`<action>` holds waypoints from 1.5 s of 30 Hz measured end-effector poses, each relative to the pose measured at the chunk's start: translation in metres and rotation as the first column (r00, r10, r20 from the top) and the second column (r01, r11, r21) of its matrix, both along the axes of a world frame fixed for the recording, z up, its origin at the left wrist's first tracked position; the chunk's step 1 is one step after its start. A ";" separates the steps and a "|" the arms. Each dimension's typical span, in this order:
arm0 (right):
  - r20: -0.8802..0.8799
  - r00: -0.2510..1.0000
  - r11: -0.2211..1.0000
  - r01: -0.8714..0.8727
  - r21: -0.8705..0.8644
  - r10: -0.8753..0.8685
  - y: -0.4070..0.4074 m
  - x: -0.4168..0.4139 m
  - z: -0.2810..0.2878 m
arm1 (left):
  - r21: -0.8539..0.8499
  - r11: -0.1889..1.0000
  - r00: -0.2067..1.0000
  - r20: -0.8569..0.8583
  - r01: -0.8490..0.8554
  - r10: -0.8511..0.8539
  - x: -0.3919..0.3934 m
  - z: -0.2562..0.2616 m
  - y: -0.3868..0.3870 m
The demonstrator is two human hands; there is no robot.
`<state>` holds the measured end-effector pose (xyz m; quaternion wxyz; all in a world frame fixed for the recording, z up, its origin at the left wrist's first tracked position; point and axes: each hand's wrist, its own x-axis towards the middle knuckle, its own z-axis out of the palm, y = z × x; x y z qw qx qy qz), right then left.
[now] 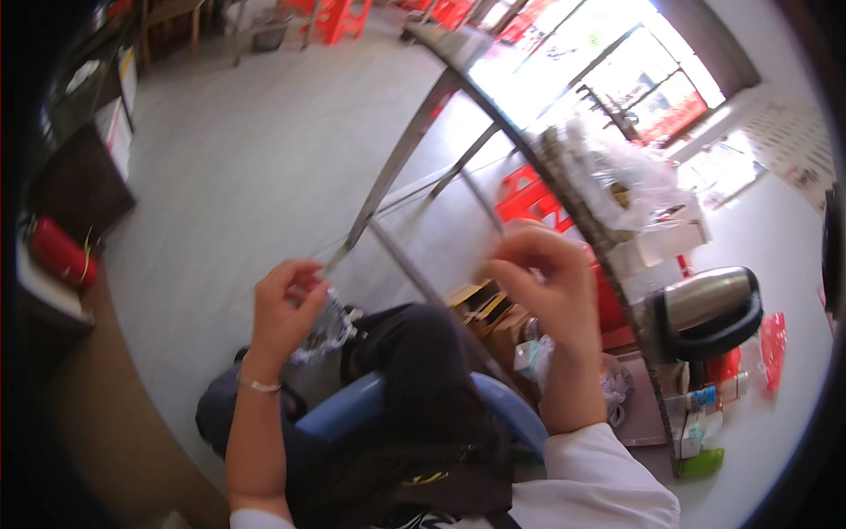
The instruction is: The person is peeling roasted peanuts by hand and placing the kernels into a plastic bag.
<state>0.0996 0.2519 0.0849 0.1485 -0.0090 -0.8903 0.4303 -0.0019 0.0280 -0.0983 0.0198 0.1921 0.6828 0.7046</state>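
My left hand (288, 304), with a bangle on its wrist, is raised above my lap, fingers curled. A clear, crinkled plastic item (324, 334) shows just behind it; whether the fingers touch it is unclear. To the right, my right hand (538, 278) is raised with thumb and index finger close together. It is blurred, and whether something thin is between the fingertips cannot be told. Under my dark-clothed knee (423, 344) lies the rim of a blue basin or seat (344, 410).
A long table on metal legs (403, 152) runs along the right, holding plastic bags (608, 172), an electric kettle (707, 307) and small boxes. Cardboard boxes (482, 307) and red plastic stools (529, 192) stand beneath and behind it. A red cylinder (63, 251) is at left.
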 end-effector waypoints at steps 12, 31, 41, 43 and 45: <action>0.262 0.903 0.894 -0.226 -0.387 0.342 -0.065 -0.083 -0.128 | 0.030 0.999 0.968 -0.250 0.045 -0.036 0.003 0.011 -0.018; 0.149 0.881 0.707 -0.249 -0.662 0.450 -0.064 -0.069 -0.150 | 0.060 0.997 0.957 -0.288 0.038 -0.019 0.004 0.009 -0.016; 0.106 0.927 0.665 -0.175 -0.726 0.360 -0.079 -0.075 -0.161 | 0.046 0.999 0.943 -0.329 -0.029 0.043 0.003 0.007 -0.017; 0.124 0.922 0.664 -0.165 -0.729 0.366 -0.081 -0.073 -0.158 | 0.051 0.997 0.939 -0.337 -0.056 0.070 0.002 0.006 -0.017; 0.145 0.921 0.665 -0.146 -0.732 0.362 -0.080 -0.071 -0.154 | 0.056 0.995 0.934 -0.345 -0.083 0.097 0.002 0.006 -0.017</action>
